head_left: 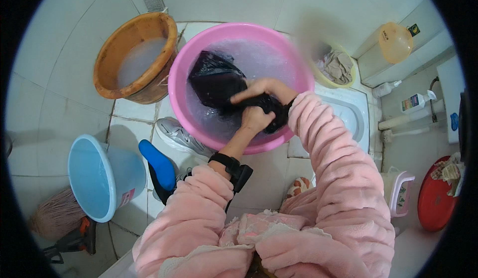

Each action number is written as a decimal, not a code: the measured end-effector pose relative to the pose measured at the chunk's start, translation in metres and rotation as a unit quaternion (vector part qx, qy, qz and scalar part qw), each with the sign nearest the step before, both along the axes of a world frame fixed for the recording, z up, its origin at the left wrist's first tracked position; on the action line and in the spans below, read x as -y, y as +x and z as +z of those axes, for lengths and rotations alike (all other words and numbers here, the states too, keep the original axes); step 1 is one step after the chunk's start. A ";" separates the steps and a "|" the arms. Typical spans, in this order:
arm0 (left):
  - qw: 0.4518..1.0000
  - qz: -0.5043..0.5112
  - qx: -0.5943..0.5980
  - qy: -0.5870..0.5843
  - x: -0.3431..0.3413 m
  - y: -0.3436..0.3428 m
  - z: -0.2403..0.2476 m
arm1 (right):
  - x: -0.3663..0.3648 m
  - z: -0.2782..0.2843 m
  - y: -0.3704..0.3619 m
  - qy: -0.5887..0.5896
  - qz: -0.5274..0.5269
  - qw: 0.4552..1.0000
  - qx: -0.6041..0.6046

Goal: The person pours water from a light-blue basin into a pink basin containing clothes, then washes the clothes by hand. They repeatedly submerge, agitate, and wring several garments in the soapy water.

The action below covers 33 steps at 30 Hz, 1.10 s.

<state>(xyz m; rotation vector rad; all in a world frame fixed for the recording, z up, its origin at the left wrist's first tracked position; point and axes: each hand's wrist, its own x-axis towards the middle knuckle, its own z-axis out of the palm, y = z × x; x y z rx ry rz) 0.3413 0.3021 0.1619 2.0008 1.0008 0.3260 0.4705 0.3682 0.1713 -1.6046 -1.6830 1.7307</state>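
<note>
A wet, black piece of cloth (214,90) lies bunched in soapy water in a large pink basin (179,117). What kind of garment it is, I cannot make out. My left hand (256,119) is closed on the near right part of the cloth, some fingers hidden in its folds. Just beyond it, my right hand (269,88) grips the same cloth from above, one finger lying along it toward the left; the others are partly hidden and slightly blurred. Both hands are close together over the right half of the basin.
A wooden tub (164,54) of cloudy water stands back left, a light-blue bucket (127,178) at left. Grey shoes (175,134) and a blue insole (158,163) lie beside the basin. At right are a squat toilet (348,111) and a yellowish basin (351,79) of cloth.
</note>
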 end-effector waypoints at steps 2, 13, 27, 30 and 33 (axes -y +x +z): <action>0.988 -0.037 -0.030 -0.148 0.002 -0.007 0.000 | 0.006 -0.025 -0.005 0.060 0.072 0.988 0.123; 0.661 0.355 0.311 -0.583 -0.061 -0.068 -0.049 | 0.027 -0.024 -0.018 0.188 -0.189 0.896 0.356; 0.669 0.069 0.595 -0.440 -0.095 -0.080 -0.003 | 0.058 0.110 -0.130 0.485 -0.183 0.852 0.070; 0.679 0.069 0.562 -0.467 -0.095 -0.059 0.016 | 0.024 0.088 -0.105 0.441 -0.250 0.853 0.125; 0.685 0.265 0.486 -0.473 -0.088 -0.043 0.026 | 0.006 0.055 -0.049 0.412 -0.274 0.840 0.225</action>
